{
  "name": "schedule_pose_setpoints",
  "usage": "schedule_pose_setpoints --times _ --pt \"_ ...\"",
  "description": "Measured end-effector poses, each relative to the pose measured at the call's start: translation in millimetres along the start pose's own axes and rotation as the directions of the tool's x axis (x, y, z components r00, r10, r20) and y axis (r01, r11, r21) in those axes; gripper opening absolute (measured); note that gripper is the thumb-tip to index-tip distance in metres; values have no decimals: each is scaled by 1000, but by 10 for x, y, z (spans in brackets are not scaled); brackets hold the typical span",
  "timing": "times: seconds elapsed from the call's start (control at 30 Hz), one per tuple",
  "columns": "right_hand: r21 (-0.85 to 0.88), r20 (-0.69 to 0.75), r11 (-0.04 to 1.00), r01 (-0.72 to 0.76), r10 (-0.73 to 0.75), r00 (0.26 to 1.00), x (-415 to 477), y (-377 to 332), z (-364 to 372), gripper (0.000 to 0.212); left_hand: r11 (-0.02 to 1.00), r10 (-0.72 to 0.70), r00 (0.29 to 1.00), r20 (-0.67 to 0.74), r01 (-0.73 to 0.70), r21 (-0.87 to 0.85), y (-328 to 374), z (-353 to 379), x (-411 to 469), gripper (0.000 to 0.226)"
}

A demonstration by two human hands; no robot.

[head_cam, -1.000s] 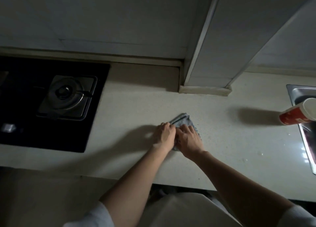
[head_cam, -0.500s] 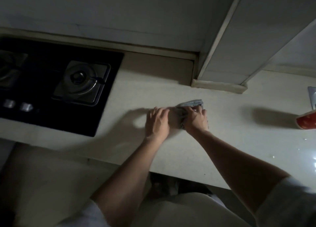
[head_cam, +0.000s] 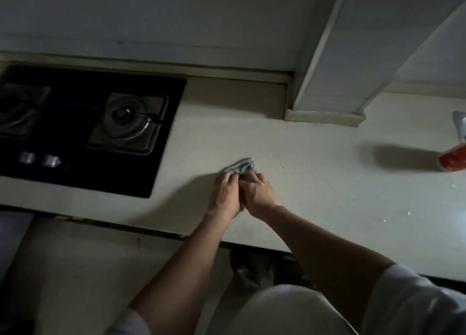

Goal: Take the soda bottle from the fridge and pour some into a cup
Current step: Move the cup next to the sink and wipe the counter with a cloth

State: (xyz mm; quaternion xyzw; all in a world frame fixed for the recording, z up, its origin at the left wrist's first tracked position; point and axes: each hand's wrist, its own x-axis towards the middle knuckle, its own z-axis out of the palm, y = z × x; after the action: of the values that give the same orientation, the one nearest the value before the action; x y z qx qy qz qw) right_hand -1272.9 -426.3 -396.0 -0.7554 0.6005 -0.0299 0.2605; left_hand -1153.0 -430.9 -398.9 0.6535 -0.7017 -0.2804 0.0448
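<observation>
Left hand [head_cam: 225, 192] has rejoined right hand [head_cam: 258, 190]; both sets of fingers clamp the grey cloth [head_cam: 240, 166] on the surface [head_cam: 327, 196]. Likely cleanup wiping, with the cup [head_cam: 454, 161] well apart.

Grey cloth [head_cam: 240, 166] gripped by left hand [head_cam: 225, 196], right hand [head_cam: 260, 193], counter [head_cam: 327, 188]

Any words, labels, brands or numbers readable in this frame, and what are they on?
None readable.
The red cup at the right edge is cut off and blurred; any print there cannot be read.
The black glass hob and its two silver knobs show no legible marks.
The grey cloth held by the left hand and right hand shows no text.
</observation>
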Motion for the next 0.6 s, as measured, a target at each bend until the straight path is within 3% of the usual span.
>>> schedule_pose_setpoints --times 0.3,0.6 --pt "-23 1 997 -74 74 997 -708 570 -121 59 999 52 995 88 -53 6 678 504 -204 53" --pt "14 -91 989 -144 145 985 -1680 2027 -445 53 981 138 986 92 -149 124 2156 1388 -438 67"
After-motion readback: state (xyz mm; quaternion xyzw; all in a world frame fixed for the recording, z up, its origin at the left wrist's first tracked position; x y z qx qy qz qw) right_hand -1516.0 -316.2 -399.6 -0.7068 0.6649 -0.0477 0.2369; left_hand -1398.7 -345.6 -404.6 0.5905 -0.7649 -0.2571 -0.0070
